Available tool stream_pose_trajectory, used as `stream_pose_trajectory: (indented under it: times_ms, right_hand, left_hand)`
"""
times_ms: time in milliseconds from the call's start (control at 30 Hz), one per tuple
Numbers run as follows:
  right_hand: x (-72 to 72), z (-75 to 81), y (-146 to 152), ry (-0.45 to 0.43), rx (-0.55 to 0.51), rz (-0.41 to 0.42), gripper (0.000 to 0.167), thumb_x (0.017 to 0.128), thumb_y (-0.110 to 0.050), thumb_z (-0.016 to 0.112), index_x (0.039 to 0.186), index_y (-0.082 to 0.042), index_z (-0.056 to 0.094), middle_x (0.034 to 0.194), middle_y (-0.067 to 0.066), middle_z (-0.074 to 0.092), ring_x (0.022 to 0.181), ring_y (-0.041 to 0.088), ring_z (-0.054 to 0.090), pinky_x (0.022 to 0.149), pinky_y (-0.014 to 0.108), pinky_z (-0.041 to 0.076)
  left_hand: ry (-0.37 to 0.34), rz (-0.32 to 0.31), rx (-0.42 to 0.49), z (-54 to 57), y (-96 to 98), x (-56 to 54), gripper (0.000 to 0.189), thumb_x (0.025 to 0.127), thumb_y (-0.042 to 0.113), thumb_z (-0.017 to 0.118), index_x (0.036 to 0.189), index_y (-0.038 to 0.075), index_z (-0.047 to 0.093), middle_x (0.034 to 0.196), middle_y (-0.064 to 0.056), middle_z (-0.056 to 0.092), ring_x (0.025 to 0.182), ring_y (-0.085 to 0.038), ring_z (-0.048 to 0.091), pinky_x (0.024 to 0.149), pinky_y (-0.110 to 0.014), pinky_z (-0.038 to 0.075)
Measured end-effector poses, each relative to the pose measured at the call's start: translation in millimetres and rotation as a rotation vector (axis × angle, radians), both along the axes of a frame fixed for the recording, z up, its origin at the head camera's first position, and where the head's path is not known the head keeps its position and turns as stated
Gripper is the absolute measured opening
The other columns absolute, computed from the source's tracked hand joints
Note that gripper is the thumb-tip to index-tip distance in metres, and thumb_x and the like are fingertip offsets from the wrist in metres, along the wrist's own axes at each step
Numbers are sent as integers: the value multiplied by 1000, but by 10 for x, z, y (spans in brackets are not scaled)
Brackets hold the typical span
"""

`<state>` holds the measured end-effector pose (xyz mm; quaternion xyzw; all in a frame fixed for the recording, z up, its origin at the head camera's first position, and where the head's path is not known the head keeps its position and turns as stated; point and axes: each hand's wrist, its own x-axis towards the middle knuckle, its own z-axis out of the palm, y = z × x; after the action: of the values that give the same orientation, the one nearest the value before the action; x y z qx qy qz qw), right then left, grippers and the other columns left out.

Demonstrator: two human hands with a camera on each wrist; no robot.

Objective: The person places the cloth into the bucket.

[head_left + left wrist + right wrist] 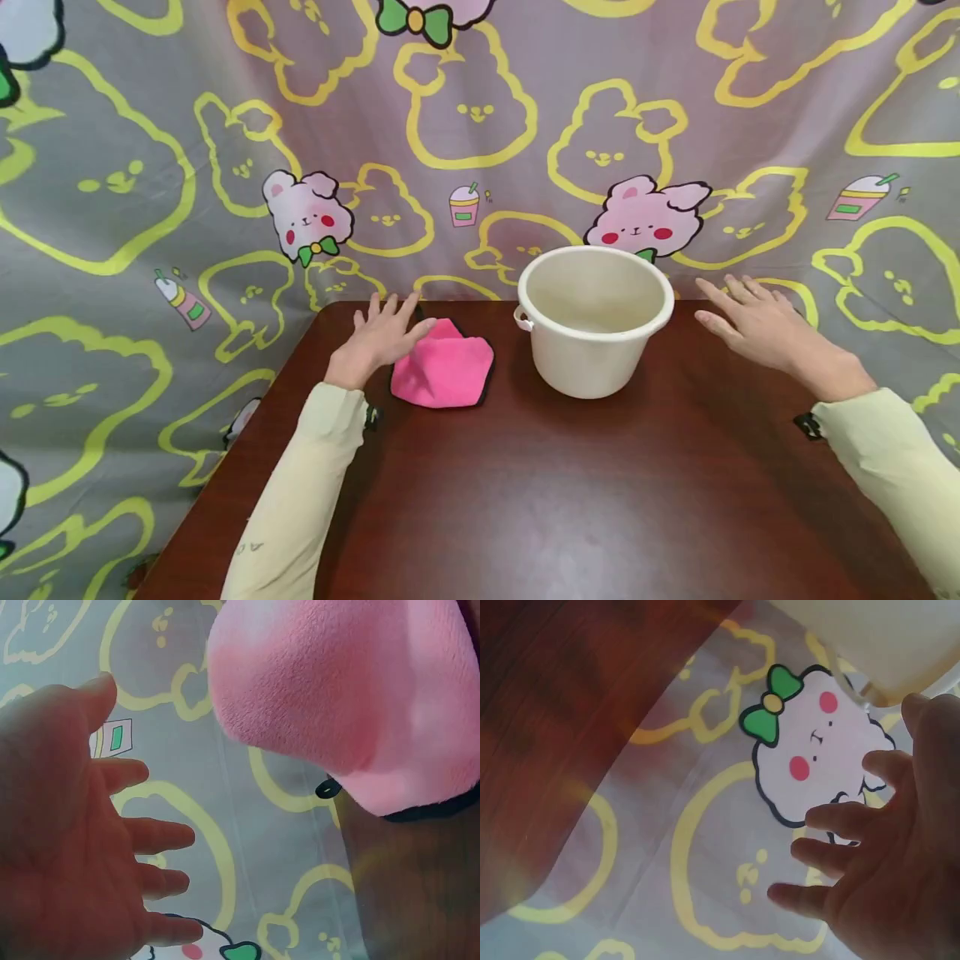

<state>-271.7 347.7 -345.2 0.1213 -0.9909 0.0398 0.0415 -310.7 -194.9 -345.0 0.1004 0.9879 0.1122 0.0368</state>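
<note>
A pink plush cloth item with black edging (444,371) rests on the table, with folds that stand up a little; its exact kind is unclear. My left hand (381,333) is just left of it, fingers spread and holding nothing. In the left wrist view a gap shows between that hand (67,832) and the pink cloth (345,690). Right of the cloth, a cream plastic bucket (588,358) stands upright with a small loop on its left rim. My right hand (765,329) hovers to the bucket's right, fingers extended with nothing in them. The bucket (885,645) also shows partly in the right wrist view.
The dark brown table (570,500) ends just behind the cloth and bucket. A grey curtain with cartoon bears and rabbits (480,125) hangs behind it and along the left side. Dark straps sit at both wrists.
</note>
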Motion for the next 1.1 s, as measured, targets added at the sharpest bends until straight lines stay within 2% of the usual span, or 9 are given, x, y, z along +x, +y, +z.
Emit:
stream_pose_trajectory:
  times_ms: [167, 400, 600, 933, 1000, 1100]
  right_hand:
    - [8, 0, -117, 42, -162, 80, 70, 101, -49, 45, 154, -7, 28, 154, 32, 29, 142, 53, 24, 113, 66, 19]
    - [-7, -30, -304, 143, -366, 188, 60, 102, -36, 51, 152, -7, 35, 151, 23, 41, 136, 47, 40, 107, 66, 31]
    - [-13, -82, -409, 115, -483, 146, 58, 102, -40, 50, 154, -21, 32, 145, 19, 49, 130, 42, 46, 100, 67, 36]
    - [21, -140, -516, 90, -643, 84, 56, 102, -39, 48, 154, -28, 30, 139, 22, 54, 125, 40, 52, 98, 62, 40]
    - [15, -163, -538, 97, -665, 78, 55, 102, -37, 48, 154, -27, 31, 138, 22, 55, 119, 35, 57, 95, 53, 45]
    - [-3, -206, -572, 89, -738, 91, 54, 103, -33, 48, 154, -25, 32, 139, 22, 54, 106, 11, 63, 88, 29, 52]
  left_hand:
    - [-14, -13, 23, -42, -9, 3, 75, 98, 59, 40, 159, 27, 10, 163, -21, 11, 150, -47, -9, 113, -73, 3]
    - [-34, -56, 59, -158, 75, 19, 74, 98, 57, 44, 158, 32, 11, 163, -22, 13, 150, -48, -4, 115, -71, 6]
    - [-53, -61, 104, -245, 142, 62, 76, 97, 56, 48, 158, 31, 10, 163, -21, 14, 150, -47, 1, 116, -68, 11]
    - [-76, -75, 191, -383, 216, 70, 85, 94, 49, 59, 159, 27, 9, 163, -21, 15, 150, -44, 14, 117, -61, 22]
    - [-85, -75, 192, -408, 236, 78, 85, 94, 47, 61, 159, 26, 10, 163, -20, 15, 150, -42, 16, 117, -58, 26]
    - [-115, -69, 187, -447, 267, 98, 86, 92, 44, 64, 159, 22, 15, 163, -21, 15, 150, -38, 19, 117, -54, 29]
